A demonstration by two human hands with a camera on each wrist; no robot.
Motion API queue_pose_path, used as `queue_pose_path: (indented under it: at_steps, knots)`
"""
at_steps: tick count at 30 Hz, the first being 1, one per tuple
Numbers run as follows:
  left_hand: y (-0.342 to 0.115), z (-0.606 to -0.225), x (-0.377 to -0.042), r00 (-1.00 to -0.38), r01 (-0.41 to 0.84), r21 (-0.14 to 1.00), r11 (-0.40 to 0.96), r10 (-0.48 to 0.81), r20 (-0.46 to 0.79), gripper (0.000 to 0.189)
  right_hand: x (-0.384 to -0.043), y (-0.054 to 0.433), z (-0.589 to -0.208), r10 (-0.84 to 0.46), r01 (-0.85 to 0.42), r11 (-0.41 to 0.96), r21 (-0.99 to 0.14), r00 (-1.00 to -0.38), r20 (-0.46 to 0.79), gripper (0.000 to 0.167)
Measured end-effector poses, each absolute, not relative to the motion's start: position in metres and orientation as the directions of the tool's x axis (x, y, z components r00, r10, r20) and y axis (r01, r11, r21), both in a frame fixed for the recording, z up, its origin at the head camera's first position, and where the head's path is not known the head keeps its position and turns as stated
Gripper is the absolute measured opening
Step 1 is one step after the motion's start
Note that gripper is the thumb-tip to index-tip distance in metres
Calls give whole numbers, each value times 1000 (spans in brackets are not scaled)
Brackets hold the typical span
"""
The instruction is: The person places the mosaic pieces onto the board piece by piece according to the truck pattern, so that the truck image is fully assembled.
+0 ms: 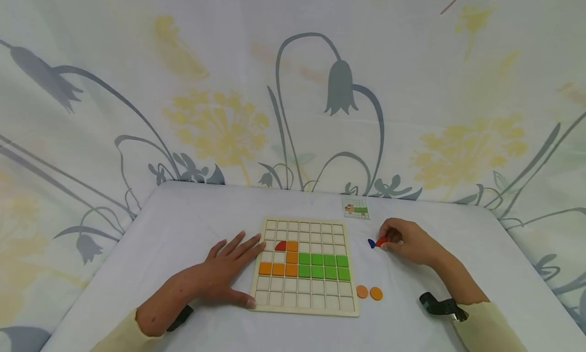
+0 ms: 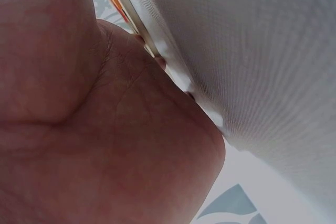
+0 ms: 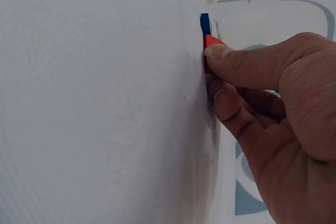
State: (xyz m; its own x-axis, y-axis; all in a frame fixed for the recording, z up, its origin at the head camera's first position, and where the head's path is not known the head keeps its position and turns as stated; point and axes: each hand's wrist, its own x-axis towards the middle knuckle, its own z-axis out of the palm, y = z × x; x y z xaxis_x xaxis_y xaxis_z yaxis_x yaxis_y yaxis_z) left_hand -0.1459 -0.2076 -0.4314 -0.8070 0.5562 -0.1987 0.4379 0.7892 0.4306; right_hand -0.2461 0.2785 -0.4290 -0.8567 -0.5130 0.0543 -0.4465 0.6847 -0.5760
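My left hand (image 1: 224, 275) lies spread on the cloth, its fingertips and thumb at the left edge of the pale grid board (image 1: 306, 309). On the board are a red quarter-round tile (image 1: 281, 246), several orange square tiles (image 1: 278, 269) and several green square tiles (image 1: 317, 271). To the right of the board, my right hand (image 1: 409, 241) pinches a red piece (image 1: 381, 241) between thumb and fingers, low over the cloth. Beside that piece lies a small blue piece (image 1: 371, 243), also seen as a blue piece (image 3: 205, 23) in the right wrist view.
Two orange round tiles (image 1: 369, 293) lie by the board's lower right corner. A small picture card (image 1: 356, 208) with a grid pattern lies beyond the board's upper right corner. White cloth (image 1: 210, 204) covers the table, with a flower-patterned curtain (image 1: 302, 113) behind it.
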Motion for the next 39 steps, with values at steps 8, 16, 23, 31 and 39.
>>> queue_pose_path:
  at_steps: [8, 16, 23, 31, 39]
  knots:
    - [-209, -432, -144, -804, 437, 426, 793, 556, -212, 119, -242, 260, -420, -548, -508, 645, -571, -828, 119, 21]
    - [-208, -431, -146, -806, 441, 424, 791, 557, -200, 119, -238, 211, -409, -653, -594, 511, -622, -738, 169, 16]
    - [-208, -431, -145, -804, 443, 431, 786, 561, -198, 119, -236, 157, -407, -717, -602, 442, -665, -682, 142, 13]
    - [-208, -430, -145, -812, 435, 412, 800, 547, -205, 119, -232, 103, -409, -758, -633, 378, -675, -631, 168, 9]
    - [-209, -432, -146, -802, 461, 415, 784, 569, -183, 117, -222, 58, -415, -724, -586, 418, -694, -676, 135, 7]
